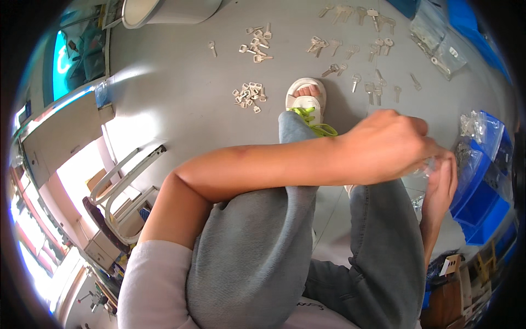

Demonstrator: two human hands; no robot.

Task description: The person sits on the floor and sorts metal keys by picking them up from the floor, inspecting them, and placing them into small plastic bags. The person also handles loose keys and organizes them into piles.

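Note:
My left arm reaches across my raised knee to the right, and my left hand (386, 147) is closed, its fingers bent away from view. Close against it, my right hand (442, 178) pinches with fingers together. Between the two shows a bit of clear plastic (426, 166), seemingly a small bag, mostly covered by my hands. Beside my right hand stands a blue bin (482, 205) with clear bags of small metal pieces (474, 125) at its far end. On the grey floor lie a heap of keys (251, 96) and another key pile (257, 45).
More keys (378, 90) lie in loose groups at the far right, near a clear bag of keys (438, 49). A single key (212, 48) lies apart. My sandalled foot (306, 98) stands between the groups. A white bucket-like container (170, 12) and a folding chair (123, 192) are at the left.

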